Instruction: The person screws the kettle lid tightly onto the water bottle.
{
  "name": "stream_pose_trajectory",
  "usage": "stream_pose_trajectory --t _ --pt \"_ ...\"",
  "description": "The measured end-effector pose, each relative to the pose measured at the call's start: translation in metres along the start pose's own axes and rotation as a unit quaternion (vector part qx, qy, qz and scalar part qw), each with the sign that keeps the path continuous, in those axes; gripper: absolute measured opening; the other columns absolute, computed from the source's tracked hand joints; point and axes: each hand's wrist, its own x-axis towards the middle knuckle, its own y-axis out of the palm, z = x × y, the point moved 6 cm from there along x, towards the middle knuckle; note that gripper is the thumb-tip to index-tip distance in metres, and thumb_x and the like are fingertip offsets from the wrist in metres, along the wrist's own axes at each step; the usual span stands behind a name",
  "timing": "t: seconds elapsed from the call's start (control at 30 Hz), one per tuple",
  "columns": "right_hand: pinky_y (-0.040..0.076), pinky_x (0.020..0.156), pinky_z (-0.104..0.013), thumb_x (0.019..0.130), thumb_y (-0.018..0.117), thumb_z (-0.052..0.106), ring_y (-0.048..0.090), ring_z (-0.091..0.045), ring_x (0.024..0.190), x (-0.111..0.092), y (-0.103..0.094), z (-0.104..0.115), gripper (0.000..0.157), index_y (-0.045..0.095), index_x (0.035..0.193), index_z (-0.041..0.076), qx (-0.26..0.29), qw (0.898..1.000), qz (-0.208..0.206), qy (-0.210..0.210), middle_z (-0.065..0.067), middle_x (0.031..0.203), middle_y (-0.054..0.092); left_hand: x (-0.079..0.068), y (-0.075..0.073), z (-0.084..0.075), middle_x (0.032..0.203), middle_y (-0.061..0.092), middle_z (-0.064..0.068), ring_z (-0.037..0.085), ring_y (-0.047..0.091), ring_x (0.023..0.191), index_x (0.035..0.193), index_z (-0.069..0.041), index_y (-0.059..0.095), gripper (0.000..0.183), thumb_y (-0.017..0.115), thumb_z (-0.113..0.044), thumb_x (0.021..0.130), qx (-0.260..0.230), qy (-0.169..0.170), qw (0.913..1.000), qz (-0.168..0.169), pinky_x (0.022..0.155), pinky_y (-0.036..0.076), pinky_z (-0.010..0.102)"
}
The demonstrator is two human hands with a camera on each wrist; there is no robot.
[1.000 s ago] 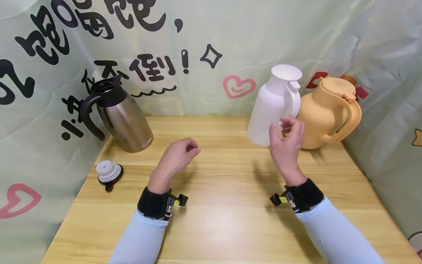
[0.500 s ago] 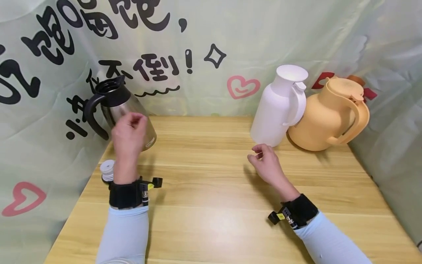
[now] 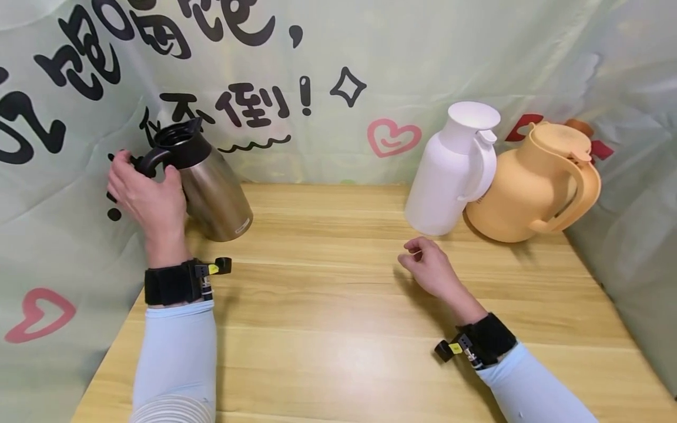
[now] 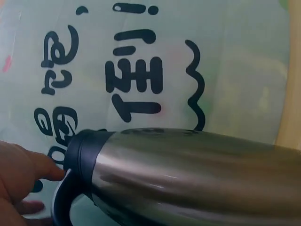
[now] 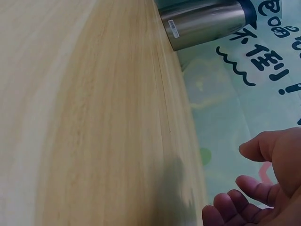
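Note:
A brushed-steel vacuum jug (image 3: 219, 197) with a black neck and handle stands upright at the back left, its top uncovered. My left hand (image 3: 150, 197) is at the jug's black handle, fingers extended on its far side and thumb on the near side. The left wrist view shows the thumb (image 4: 49, 169) right at the handle's top, with the fingers apart from it. Over the table, in front of a white jug (image 3: 436, 185), hovers my right hand (image 3: 428, 267). It holds nothing, its fingers loosely bent in the right wrist view.
Beside the white jug, an orange jug (image 3: 520, 194) with a lid stands at the back right. Printed cloth (image 3: 317, 35) walls in the wooden table (image 3: 328, 305) at the back and both sides. My left forearm hides the spot where the stopper lay.
My left hand has gone left from the middle of the table to the steel jug's handle. My right hand has drawn back from the white jug, down and left.

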Motion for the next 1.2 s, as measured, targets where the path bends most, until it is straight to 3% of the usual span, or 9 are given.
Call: stream_pose_trajectory --t 0.13,0.27,0.37,0.5,0.57,0.67,0.8,0.93,1.2 --pt "0.045 0.085 -0.046 0.09 0.062 0.025 0.054 -0.03 0.097 0.0 0.002 0.001 0.034 0.058 0.114 0.0 0.002 1.0 0.0 -0.002 -0.016 0.109 0.058 0.002 0.009 0.013 0.144 0.039 0.008 0.022 0.033 0.135 0.141 -0.013 0.035 0.059 0.054 -0.033 0.088 0.011 -0.069 0.9948 0.074 0.113 0.026 0.039" --pt "0.045 0.085 -0.045 0.09 0.062 0.026 0.055 -0.028 0.097 -0.001 0.003 0.002 0.034 0.058 0.114 0.002 -0.001 1.0 -0.002 0.002 -0.015 0.109 0.058 0.002 0.011 0.018 0.123 0.047 0.008 0.025 0.041 0.128 0.13 -0.008 0.041 0.048 0.051 -0.031 0.089 0.002 -0.079 0.9935 0.082 0.11 0.031 0.038" --pt "0.045 0.084 -0.044 0.09 0.062 0.028 0.054 -0.027 0.096 -0.002 0.003 0.003 0.035 0.058 0.114 0.002 -0.004 1.0 0.003 0.004 -0.013 0.108 0.058 0.001 0.011 0.02 0.109 0.048 0.002 0.024 0.048 0.115 0.117 -0.013 0.046 0.036 0.051 -0.033 0.088 -0.021 -0.098 0.9904 0.095 0.098 0.037 0.035" --pt "0.043 0.083 -0.042 0.09 0.062 0.028 0.053 -0.027 0.094 -0.003 0.003 0.005 0.034 0.058 0.113 0.002 -0.007 1.0 0.006 0.003 -0.012 0.104 0.058 -0.004 0.013 0.021 0.097 0.047 -0.002 0.019 0.048 0.089 0.098 -0.018 0.049 0.023 0.056 -0.037 0.087 -0.065 -0.13 0.9788 0.144 0.071 0.038 0.03" --pt "0.043 0.083 -0.042 0.091 0.062 0.027 0.053 -0.028 0.094 -0.003 0.003 0.005 0.033 0.058 0.113 0.002 -0.009 1.0 0.007 0.001 -0.013 0.104 0.058 -0.007 0.015 0.019 0.087 0.044 -0.001 0.017 0.045 0.075 0.087 -0.016 0.05 0.023 0.058 -0.038 0.086 -0.074 -0.128 0.9769 0.154 0.059 0.034 0.028" --pt "0.044 0.083 -0.043 0.091 0.063 0.027 0.053 -0.028 0.094 -0.003 0.004 0.007 0.032 0.059 0.112 0.003 -0.011 1.0 0.009 0.001 -0.013 0.103 0.059 -0.012 0.016 0.014 0.077 0.04 0.004 0.018 0.04 0.063 0.079 -0.011 0.047 0.027 0.056 -0.035 0.086 -0.065 -0.108 0.9809 0.148 0.051 0.029 0.03" --pt "0.044 0.084 -0.043 0.091 0.062 0.026 0.053 -0.028 0.094 -0.002 0.004 0.008 0.032 0.059 0.112 0.002 -0.012 1.0 0.01 0.0 -0.013 0.104 0.059 -0.017 0.018 0.008 0.075 0.042 0.005 0.021 0.041 0.065 0.076 -0.009 0.048 0.023 0.054 -0.03 0.084 -0.047 -0.082 0.9864 0.135 0.051 0.028 0.031" --pt "0.045 0.083 -0.043 0.092 0.062 0.027 0.054 -0.028 0.094 -0.001 0.002 0.009 0.032 0.059 0.112 0.002 -0.013 1.0 0.009 -0.002 -0.013 0.104 0.06 -0.025 0.021 0.0 0.07 0.044 0.005 0.022 0.043 0.063 0.075 -0.008 0.049 0.022 0.054 -0.028 0.082 -0.048 -0.07 0.9863 0.141 0.05 0.03 0.031" --pt "0.045 0.081 -0.041 0.091 0.062 0.028 0.054 -0.026 0.093 -0.001 -0.001 0.013 0.029 0.06 0.109 0.005 -0.012 1.0 0.004 0.0 -0.011 0.103 0.061 -0.055 0.033 -0.027 0.076 0.053 0.006 0.022 0.051 0.061 0.086 -0.009 0.058 0.021 0.055 -0.029 0.085 -0.078 -0.059 0.9734 0.207 0.048 0.039 0.03"
